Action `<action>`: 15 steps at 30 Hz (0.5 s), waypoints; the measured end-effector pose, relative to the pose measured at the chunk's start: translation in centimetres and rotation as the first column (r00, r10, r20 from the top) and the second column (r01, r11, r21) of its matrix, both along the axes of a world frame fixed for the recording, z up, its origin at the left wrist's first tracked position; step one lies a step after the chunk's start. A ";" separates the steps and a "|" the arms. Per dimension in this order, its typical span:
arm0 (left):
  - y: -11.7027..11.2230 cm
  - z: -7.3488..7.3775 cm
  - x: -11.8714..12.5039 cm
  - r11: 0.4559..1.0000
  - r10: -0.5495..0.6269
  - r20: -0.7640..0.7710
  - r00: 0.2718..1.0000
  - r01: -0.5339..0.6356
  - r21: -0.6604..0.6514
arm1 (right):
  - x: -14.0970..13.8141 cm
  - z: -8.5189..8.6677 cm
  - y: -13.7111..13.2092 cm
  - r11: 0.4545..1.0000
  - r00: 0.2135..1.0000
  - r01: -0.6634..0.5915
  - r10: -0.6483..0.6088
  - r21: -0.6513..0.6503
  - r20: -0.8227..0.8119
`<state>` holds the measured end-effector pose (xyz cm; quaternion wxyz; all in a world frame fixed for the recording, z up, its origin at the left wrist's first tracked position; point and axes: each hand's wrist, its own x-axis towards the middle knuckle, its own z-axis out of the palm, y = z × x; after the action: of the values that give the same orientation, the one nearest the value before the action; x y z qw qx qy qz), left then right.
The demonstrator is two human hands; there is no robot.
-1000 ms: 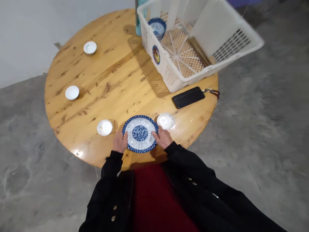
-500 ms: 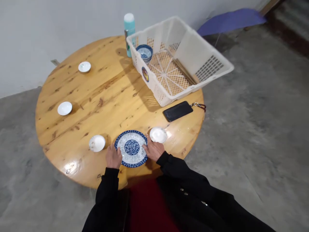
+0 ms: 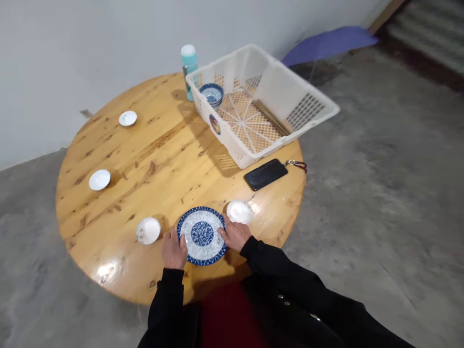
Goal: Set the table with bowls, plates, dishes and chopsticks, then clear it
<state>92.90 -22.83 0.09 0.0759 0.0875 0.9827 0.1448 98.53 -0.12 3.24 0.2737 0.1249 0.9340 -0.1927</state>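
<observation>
A blue-and-white patterned plate (image 3: 202, 234) is at the near side of the round wooden table. My left hand (image 3: 174, 248) grips its left rim, thumb on top and fingers at the edge. On the opposite rim, my right hand (image 3: 234, 233) holds it the same way. Whether the plate rests on the table or is slightly raised, I cannot tell. A small white bowl (image 3: 148, 230) stands just left of my left hand. Another white bowl (image 3: 239, 212) sits right beside the fingers of my right hand.
The round table (image 3: 152, 193) also bears two white bowls (image 3: 99, 180) along its left side. A white plastic basket (image 3: 232, 140) at the back right holds stacked blue-patterned bowls (image 3: 212, 94) and chopsticks (image 3: 271, 117). Nearby are a phone (image 3: 266, 174) and a turquoise flask (image 3: 189, 65).
The camera view has shifted, so the table and its things appear lower. Both hands keep their hold on the plate, which has hardly moved relative to the bowls.
</observation>
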 end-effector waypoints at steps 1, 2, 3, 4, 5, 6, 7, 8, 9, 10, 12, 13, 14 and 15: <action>-0.2 0.0 -0.1 1.000 0.011 -0.007 1.000 -0.011 -0.002 | 0.0 0.0 0.0 1.000 1.000 0.000 0.000 -0.011 -0.010; -0.3 -0.1 -0.3 1.000 0.024 -0.009 1.000 -0.024 0.004 | 0.1 0.0 0.0 1.000 1.000 0.006 -0.006 -0.025 -0.019; -0.4 -0.2 -0.5 0.999 0.031 0.004 1.000 -0.031 0.022 | 0.2 -0.2 -0.1 0.999 0.999 0.019 -0.021 -0.044 -0.031; -0.5 -0.3 -0.8 0.998 0.033 0.039 0.999 -0.035 0.051 | 0.2 -0.3 -0.2 0.997 0.998 0.043 -0.046 -0.066 -0.042; -0.6 -0.4 -1.2 0.995 0.033 0.095 0.995 -0.041 0.088 | 0.3 -0.6 -0.3 0.993 0.995 0.078 -0.082 -0.091 -0.048; -0.6 -0.6 -1.6 0.990 0.031 0.164 0.986 -0.054 0.134 | 0.4 -0.9 -0.4 0.986 0.991 0.118 -0.125 -0.120 -0.052; -0.6 -0.7 -2.0 0.979 0.026 0.232 0.972 -0.071 0.189 | 0.4 -1.2 -0.6 0.975 0.984 0.161 -0.170 -0.153 -0.051; -0.5 -0.8 -2.4 0.964 0.017 0.288 0.958 -0.093 0.251 | 0.4 -1.5 -0.8 0.961 0.976 0.204 -0.216 -0.185 -0.042; -0.4 -0.9 -2.7 0.942 0.004 0.327 0.945 -0.114 0.316 | 0.3 -1.8 -1.0 0.945 0.965 0.248 -0.260 -0.213 -0.028; -0.2 -0.9 -3.0 0.916 -0.011 0.352 0.936 -0.131 0.379 | 0.2 -2.0 -1.1 0.928 0.955 0.285 -0.297 -0.239 -0.012; 0.0 -0.6 -3.3 0.870 -0.038 0.384 0.923 -0.158 0.468 | 0.2 -2.0 -1.3 0.901 0.940 0.331 -0.341 -0.281 0.013; 0.1 -0.3 -3.3 0.855 -0.035 0.402 0.915 -0.181 0.486 | 0.2 -1.9 -1.3 0.893 0.937 0.337 -0.349 -0.297 0.015; 0.2 0.1 -3.0 0.843 -0.024 0.421 0.907 -0.208 0.497 | 0.4 -1.7 -1.4 0.891 0.938 0.333 -0.347 -0.310 0.008; 0.1 0.6 -2.6 0.832 -0.002 0.428 0.904 -0.236 0.502 | 0.7 -1.4 -1.4 0.892 0.940 0.321 -0.341 -0.319 -0.006</action>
<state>90.31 -22.68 0.67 0.2438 0.0112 0.8660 0.4364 99.20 -1.47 1.87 0.2244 0.2310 0.8644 -0.3861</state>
